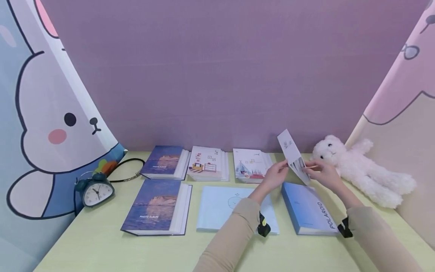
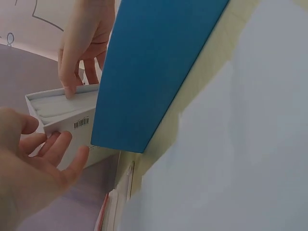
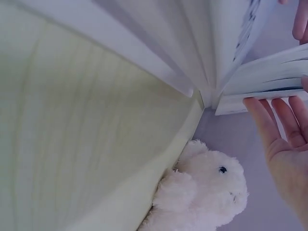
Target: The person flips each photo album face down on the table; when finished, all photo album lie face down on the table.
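Observation:
Both hands hold a small white photo album (image 1: pixel 290 145) tilted up off the table at the back right. My left hand (image 1: pixel 274 176) pinches its left edge. My right hand (image 1: pixel 324 174) grips its right side, fingers against the cover and thumb at the pages. In the left wrist view, a barcode shows on the album's cover (image 2: pixel 82 123), and white pages are visible between the covers. Just in front lies a blue album marked POLAROID (image 1: pixel 307 209). Beneath my left forearm is a pale blue album (image 1: pixel 217 207), partly hidden.
Two purple photo albums (image 1: pixel 153 206) lie on the left. Two white illustrated albums (image 1: pixel 205 164) stand along the back. An alarm clock (image 1: pixel 97 192) and a black headband (image 1: pixel 137 160) sit far left. A white plush toy (image 1: pixel 367 170) lies beside my right hand.

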Available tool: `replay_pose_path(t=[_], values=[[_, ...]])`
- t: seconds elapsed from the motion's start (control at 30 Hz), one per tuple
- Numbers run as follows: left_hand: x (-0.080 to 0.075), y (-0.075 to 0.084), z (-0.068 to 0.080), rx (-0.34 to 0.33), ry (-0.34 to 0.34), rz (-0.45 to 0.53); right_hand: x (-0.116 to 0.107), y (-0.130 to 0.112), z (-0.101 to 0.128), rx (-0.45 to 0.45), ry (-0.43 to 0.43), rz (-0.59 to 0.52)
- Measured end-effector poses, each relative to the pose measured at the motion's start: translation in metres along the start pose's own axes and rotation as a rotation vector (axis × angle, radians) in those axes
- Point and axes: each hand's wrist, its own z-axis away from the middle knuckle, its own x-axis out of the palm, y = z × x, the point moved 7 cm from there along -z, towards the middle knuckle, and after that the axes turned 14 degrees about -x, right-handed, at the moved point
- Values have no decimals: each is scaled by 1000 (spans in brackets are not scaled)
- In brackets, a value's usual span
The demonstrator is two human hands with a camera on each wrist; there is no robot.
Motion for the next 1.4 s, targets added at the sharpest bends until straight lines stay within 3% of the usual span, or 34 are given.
replay_pose_path(t=[0.27, 0.63, 0.93, 1.23, 1.4], values=[[3, 3, 0, 8, -46, 31, 6, 2, 1, 52, -17, -170], [9, 4, 1, 16, -94, 70, 7, -11, -6, 128, -157, -230], [10, 2, 2, 33, -97, 49, 8, -14, -11, 220, -144, -226], [13, 4, 3, -15, -122, 140, 8, -15, -13, 235, -126, -277], [13, 4, 1, -48, -85, 149, 6, -17, -16, 224, -98, -269]])
